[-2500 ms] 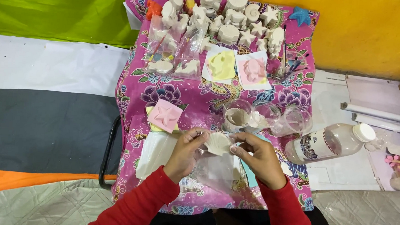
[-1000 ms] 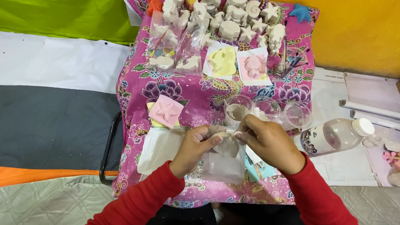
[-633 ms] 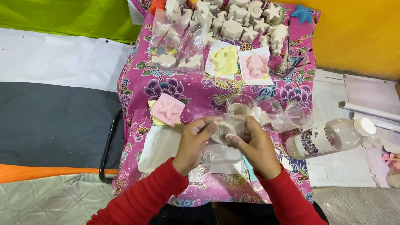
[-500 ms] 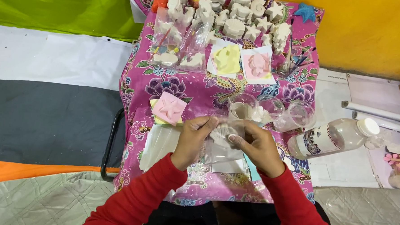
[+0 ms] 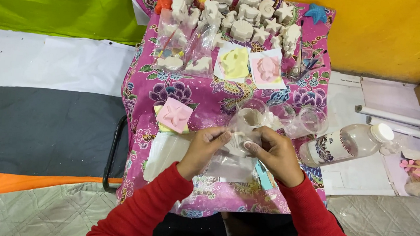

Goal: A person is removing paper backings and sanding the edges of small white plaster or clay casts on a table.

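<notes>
My left hand (image 5: 204,148) and my right hand (image 5: 273,153) meet over a small table covered in a pink flowered cloth (image 5: 150,87). Between the fingertips of both hands I hold a small white shell-shaped plaster piece (image 5: 237,143), and a clear plastic bag (image 5: 230,165) hangs below it. Both arms wear red sleeves. Just left of my left hand lies a pink square mould with a starfish shape (image 5: 173,114). A clear cup with beige mix (image 5: 251,116) stands just beyond my hands.
Several white plaster figures (image 5: 245,18) crowd the table's far end, with bagged kits (image 5: 182,48), a yellow mould (image 5: 234,62) and a pink mould (image 5: 267,69). Two more clear cups (image 5: 309,121) and a plastic bottle (image 5: 343,143) lie at right. Brushes (image 5: 306,65) stand nearby.
My hands shifted slightly around the white piece and bag, ending closer together with the piece pinched between the fingertips. The camera view moved a little.
</notes>
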